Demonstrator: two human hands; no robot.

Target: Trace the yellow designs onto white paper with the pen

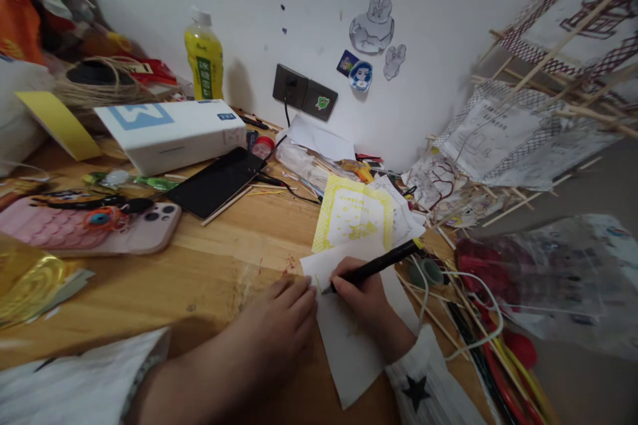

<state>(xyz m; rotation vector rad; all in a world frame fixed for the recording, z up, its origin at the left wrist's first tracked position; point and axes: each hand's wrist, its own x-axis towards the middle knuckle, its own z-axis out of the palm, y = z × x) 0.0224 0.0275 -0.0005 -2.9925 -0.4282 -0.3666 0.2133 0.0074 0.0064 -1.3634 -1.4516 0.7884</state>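
My right hand grips a black marker pen with a yellow end, its tip touching a white sheet of paper. A few faint yellow marks show near the tip. Flat beside the sheet's left edge lies my left hand, fingertips touching the paper's border and nothing held. Just beyond the sheet is another paper with a yellow patterned border and yellow drawing. Part of the white sheet is hidden under my right hand and sleeve.
Left of the papers are a dark tablet-like slab, a pink phone, a white box and a yellow drink bottle. On the right, a stick frame with drawn panels, a white cable and plastic bags crowd the edge.
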